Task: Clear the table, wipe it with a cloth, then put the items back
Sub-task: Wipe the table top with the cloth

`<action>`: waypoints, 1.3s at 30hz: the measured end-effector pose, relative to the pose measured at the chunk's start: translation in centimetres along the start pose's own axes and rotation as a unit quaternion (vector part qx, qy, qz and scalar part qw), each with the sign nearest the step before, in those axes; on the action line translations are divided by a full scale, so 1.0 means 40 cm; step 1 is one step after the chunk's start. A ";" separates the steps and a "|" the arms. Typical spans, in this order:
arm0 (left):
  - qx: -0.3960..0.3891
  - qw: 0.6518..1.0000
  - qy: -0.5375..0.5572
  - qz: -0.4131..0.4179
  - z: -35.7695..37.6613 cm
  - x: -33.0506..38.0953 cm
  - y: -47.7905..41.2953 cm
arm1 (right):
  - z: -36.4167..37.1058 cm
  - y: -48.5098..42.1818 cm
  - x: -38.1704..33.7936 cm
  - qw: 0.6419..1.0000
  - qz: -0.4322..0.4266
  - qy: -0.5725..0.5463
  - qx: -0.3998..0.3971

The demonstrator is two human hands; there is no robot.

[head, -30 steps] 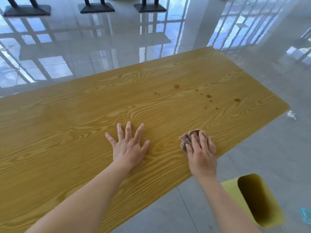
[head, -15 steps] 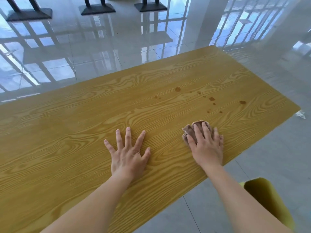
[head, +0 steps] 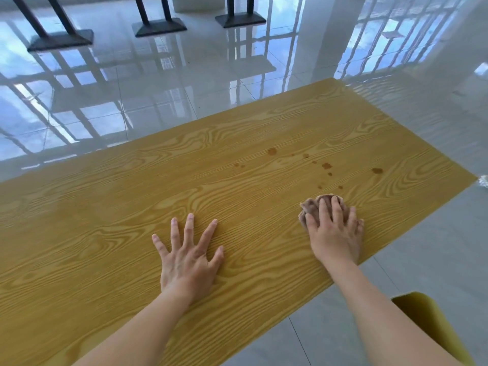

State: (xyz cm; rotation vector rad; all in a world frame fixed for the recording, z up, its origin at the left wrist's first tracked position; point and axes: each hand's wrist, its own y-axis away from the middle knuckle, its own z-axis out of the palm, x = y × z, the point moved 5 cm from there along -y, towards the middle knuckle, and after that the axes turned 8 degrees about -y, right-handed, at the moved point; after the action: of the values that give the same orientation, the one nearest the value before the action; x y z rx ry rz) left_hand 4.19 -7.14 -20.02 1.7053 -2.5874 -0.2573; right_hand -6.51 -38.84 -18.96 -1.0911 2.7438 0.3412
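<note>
A long yellow wood-grain table (head: 111, 207) fills the middle of the head view. Several brown stains (head: 326, 165) dot its right part. My left hand (head: 188, 256) lies flat on the tabletop with its fingers spread. A bunched brownish cloth (head: 311, 208) sits just below the stains, and my right hand (head: 335, 233) presses down on it with straight fingers. Most of the cloth is hidden under that hand.
A yellow chair (head: 433, 328) stands at the lower right, beside the table's near edge. A crumpled bit of wrapper (head: 483, 182) lies on the floor past the table's right end. Dark table bases (head: 158, 26) stand on the glossy tiled floor far behind.
My right hand has slid the cloth forward and to the right, closer to the stains. The left hand has stayed flat in the same spot on the table.
</note>
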 end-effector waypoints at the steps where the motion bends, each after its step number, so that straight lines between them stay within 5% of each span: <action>1: -0.002 1.000 0.001 0.000 0.000 -0.001 0.000 | 0.002 -0.006 -0.031 1.000 0.012 -0.015 -0.003; 6: -0.017 1.000 -0.008 0.007 0.002 0.001 0.001 | 0.059 0.086 -0.163 0.971 -0.230 0.012 -0.070; 8: -0.023 1.000 -0.013 0.008 0.003 0.002 0.000 | 0.052 0.093 -0.115 0.961 -0.266 0.033 -0.066; 15: 0.002 0.992 0.049 0.119 -0.072 0.203 -0.150 | -0.002 -0.058 -0.039 1.000 0.026 -0.013 0.009; 20: -0.011 0.988 0.059 0.142 -0.076 0.343 -0.230 | 0.016 -0.006 -0.017 0.986 -0.159 0.024 -0.034; 22: -0.006 0.990 0.029 0.140 -0.054 0.344 -0.224 | -0.004 -0.036 0.050 0.988 -0.145 0.041 -0.036; 28: 0.014 0.992 0.004 0.129 -0.045 0.346 -0.231 | -0.069 -0.189 0.162 0.997 0.079 -0.012 0.014; 30: 0.017 0.992 -0.001 0.125 -0.045 0.344 -0.226 | -0.062 -0.191 0.128 0.999 0.041 -0.010 -0.004; 35: 0.025 0.993 -0.001 0.118 -0.056 0.344 -0.225 | -0.034 -0.092 0.101 0.967 -0.249 0.034 -0.052; 37: 0.027 0.993 -0.003 0.115 -0.054 0.341 -0.224 | -0.045 -0.124 0.140 0.968 -0.240 0.050 -0.058; 39: 0.032 0.993 -0.004 0.111 -0.052 0.342 -0.225 | -0.070 -0.194 0.158 0.989 -0.138 0.041 -0.033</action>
State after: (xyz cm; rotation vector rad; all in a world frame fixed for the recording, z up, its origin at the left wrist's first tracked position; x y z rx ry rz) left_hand 7.19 -23.36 -20.22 1.4187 -2.7882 -0.1742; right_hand -5.87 -49.20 -18.93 -1.5101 2.6168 0.3570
